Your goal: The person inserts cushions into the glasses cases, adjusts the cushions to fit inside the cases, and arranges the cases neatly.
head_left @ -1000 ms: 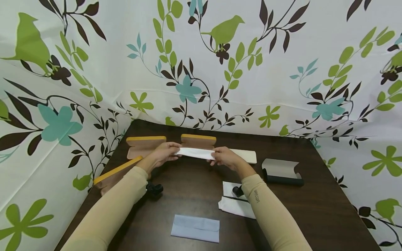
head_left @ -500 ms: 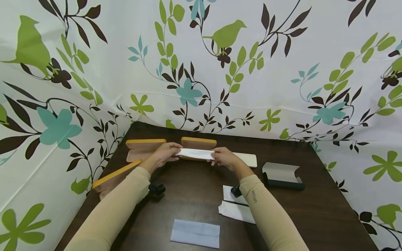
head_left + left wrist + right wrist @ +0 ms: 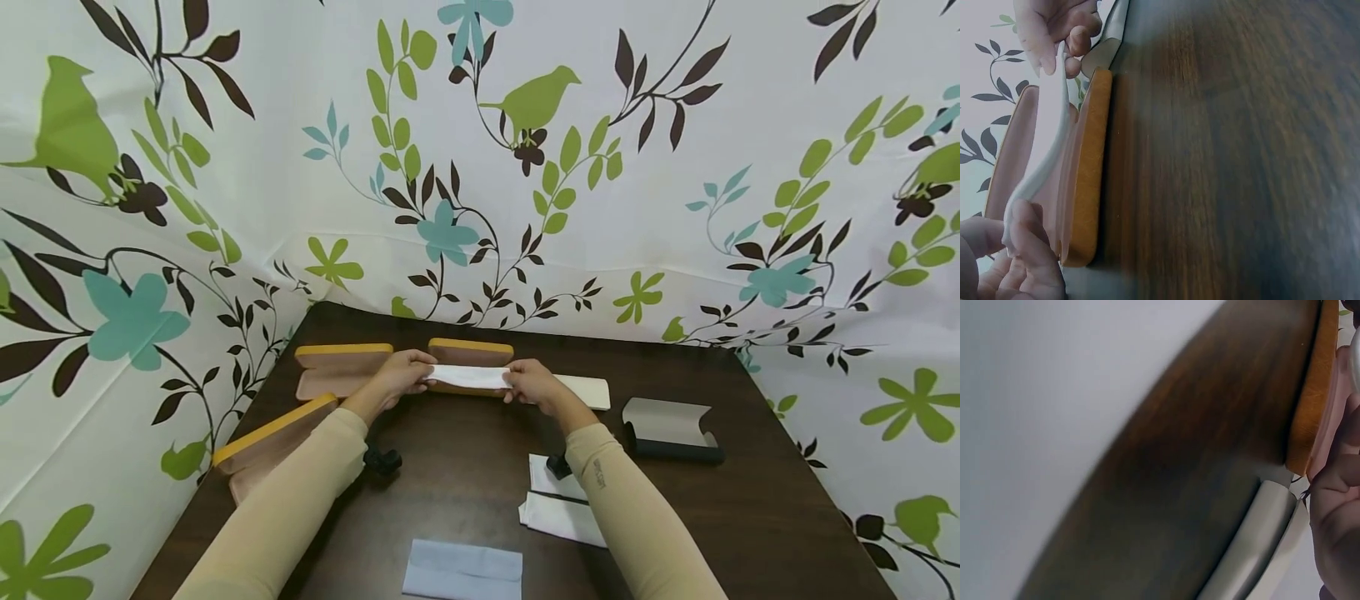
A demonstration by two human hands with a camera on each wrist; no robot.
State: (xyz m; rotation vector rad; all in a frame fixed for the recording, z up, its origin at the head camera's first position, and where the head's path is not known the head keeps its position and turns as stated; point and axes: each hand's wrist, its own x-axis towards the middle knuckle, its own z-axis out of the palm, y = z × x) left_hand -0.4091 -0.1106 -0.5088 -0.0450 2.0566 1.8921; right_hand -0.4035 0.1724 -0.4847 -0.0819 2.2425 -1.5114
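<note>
Both hands hold a white folded cloth (image 3: 468, 377) stretched between them. My left hand (image 3: 400, 377) pinches its left end, and my right hand (image 3: 534, 385) pinches the other between thumb and fingers. Just behind and below the cloth lies an opened glasses case (image 3: 471, 353), orange-yellow outside with a pinkish lining. In the left wrist view the cloth (image 3: 1049, 134) sags a little in front of the case's lining, and the case's orange side (image 3: 1088, 187) faces the table. Only part of the right hand (image 3: 1341, 506) shows in the right wrist view.
Two more open orange-yellow cases, a back-left case (image 3: 343, 358) and a front-left case (image 3: 273, 437), lie left. Right are a cream case (image 3: 588, 392) and an open black case with grey lining (image 3: 667, 425). White folded cloths (image 3: 558, 515) and a light-blue cloth (image 3: 462, 568) lie nearer.
The head view has tilted up slightly, so everything sits lower in it. The hands keep their hold on the white cloth, which has moved only slightly relative to the case behind it.
</note>
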